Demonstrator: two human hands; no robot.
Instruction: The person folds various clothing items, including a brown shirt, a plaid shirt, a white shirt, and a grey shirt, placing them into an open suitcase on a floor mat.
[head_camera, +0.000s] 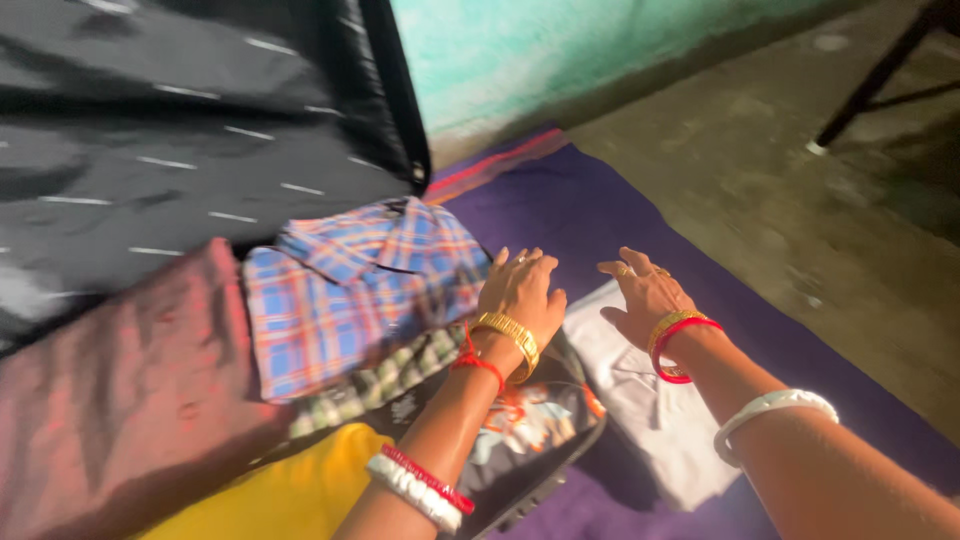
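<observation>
While both hover flat, left hand (520, 290) grip apart beside plaid shirt (350, 295), right hand (645, 295) spread above white cloth (650, 400).

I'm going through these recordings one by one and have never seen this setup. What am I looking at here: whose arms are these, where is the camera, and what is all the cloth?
There is one picture, from a camera worn on a person's head, looking down at their own two bare arms.

The left hand rests flat on the edge of a folded blue and red checked shirt. The right hand hovers open above a folded white cloth. Neither hand holds anything, and both wrists wear bangles.

The shirt lies on a pile inside an open black suitcase, beside a dark red folded cloth, with a yellow cloth below. The suitcase and white cloth sit on a purple mat spread over a grey concrete floor.
</observation>
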